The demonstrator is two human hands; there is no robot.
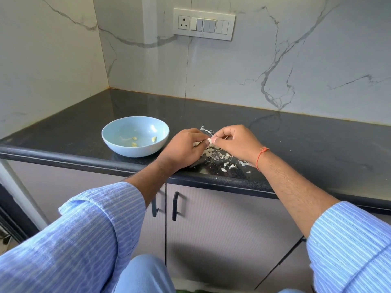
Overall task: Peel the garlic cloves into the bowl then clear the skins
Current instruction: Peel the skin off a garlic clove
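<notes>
A light blue bowl [135,135] stands on the black counter [306,149] and holds three peeled garlic cloves [133,138]. Just right of it my left hand [183,148] and my right hand [237,141] meet over a scatter of white garlic skins [220,156]. Both hands pinch one small white garlic clove [209,141] between their fingertips. A strip of skin [206,130] sticks up behind the fingers. Part of the skin pile is hidden under my hands.
The counter ends in a rounded front edge [84,160] close to my wrists. A marble wall with a switch panel [204,24] rises behind. Cabinet doors with black handles [175,206] lie below the counter.
</notes>
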